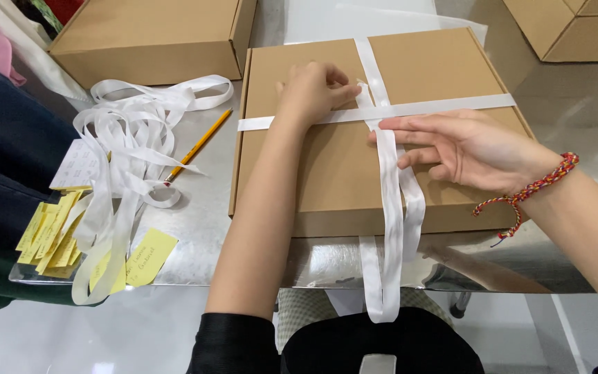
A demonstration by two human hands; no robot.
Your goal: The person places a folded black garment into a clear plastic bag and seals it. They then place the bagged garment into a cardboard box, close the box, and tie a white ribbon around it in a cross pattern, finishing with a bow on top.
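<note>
A flat brown cardboard box (313, 173) lies on a shiny metal table (205, 221). White ribbon (390, 208) crosses over its lid, one band across and one lengthwise, with a loop hanging off the near edge. My left hand (313, 90) pinches the ribbon at the crossing, fingers closed on it. My right hand (461, 145), with a braided red bracelet on the wrist, lies flat with fingers extended, pressing the ribbon just right of the crossing.
A tangle of white ribbon (129, 131) lies left of the box, with a yellow pencil (198, 145) and yellow sticky notes (57, 239). Another brown box (153, 34) sits at the back left and another at the back right (576, 28). Dark clothing borders the left edge.
</note>
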